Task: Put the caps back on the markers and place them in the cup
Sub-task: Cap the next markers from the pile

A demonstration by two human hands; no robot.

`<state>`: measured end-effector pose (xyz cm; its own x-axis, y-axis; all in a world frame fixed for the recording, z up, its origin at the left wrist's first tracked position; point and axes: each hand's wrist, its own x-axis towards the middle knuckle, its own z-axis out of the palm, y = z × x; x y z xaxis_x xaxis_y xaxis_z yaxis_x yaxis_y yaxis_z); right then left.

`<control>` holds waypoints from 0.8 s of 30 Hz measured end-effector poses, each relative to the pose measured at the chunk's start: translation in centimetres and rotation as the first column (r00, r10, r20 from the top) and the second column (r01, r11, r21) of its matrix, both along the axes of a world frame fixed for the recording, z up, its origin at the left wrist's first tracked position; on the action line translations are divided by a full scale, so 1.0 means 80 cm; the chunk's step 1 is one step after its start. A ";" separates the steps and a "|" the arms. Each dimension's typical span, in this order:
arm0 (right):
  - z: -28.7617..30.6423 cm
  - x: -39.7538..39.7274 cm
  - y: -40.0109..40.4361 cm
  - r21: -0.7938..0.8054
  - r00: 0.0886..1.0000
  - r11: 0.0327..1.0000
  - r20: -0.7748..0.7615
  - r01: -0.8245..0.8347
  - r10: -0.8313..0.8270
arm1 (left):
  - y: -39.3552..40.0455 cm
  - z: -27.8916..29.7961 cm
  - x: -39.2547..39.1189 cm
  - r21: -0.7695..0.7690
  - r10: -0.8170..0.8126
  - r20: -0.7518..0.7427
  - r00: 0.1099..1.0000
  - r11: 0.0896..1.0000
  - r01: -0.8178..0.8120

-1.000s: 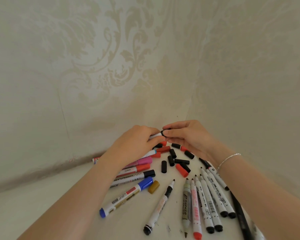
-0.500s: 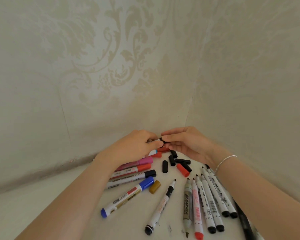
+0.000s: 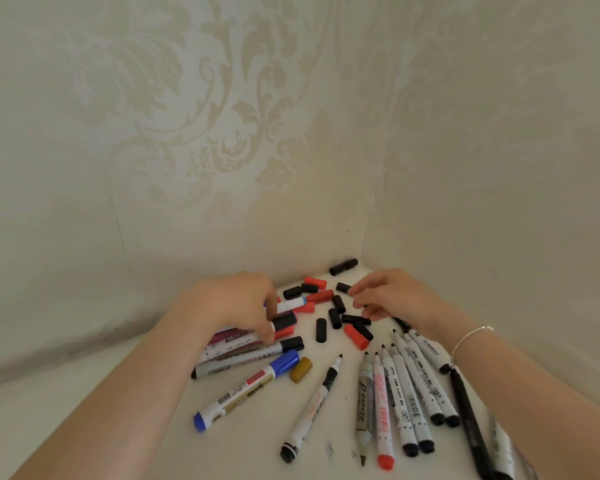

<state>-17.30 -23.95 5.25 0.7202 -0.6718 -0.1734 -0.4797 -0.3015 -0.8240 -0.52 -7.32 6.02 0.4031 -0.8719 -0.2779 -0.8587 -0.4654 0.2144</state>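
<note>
Both hands are coming apart and dropping to the table (image 3: 84, 403) after meeting over the caps a moment ago. Wallpapered walls (image 3: 222, 133) are closing in the far corner. My left hand (image 3: 236, 306) is curling over the capped markers (image 3: 250, 355) by the left wall, pinching a black-capped marker (image 3: 284, 321) onto that pile. My right hand (image 3: 392, 299) is hovering with loosely bent fingers, their tips just touching a black cap (image 3: 343, 287). Uncapped markers (image 3: 406, 400) are fanning along the near edge. Loose caps (image 3: 333, 317) are lying scattered toward the far corner. No cup is showing.
</note>
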 end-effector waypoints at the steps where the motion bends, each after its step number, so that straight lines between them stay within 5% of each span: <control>1: -0.002 -0.001 0.002 -0.021 1.000 1.000 -0.028 -0.004 0.004 | -0.002 -0.003 -0.003 0.012 -0.007 0.016 1.000 1.000 0.007; 16: -0.015 -0.029 0.004 -0.275 0.963 0.953 -0.264 -0.127 0.053 | -0.015 -0.018 -0.027 0.012 0.017 0.183 0.983 1.000 -0.019; 24: -0.010 -0.034 0.030 -0.224 0.847 0.912 -0.494 -0.342 0.197 | -0.023 -0.015 -0.039 -0.067 -0.030 0.153 0.988 0.997 0.041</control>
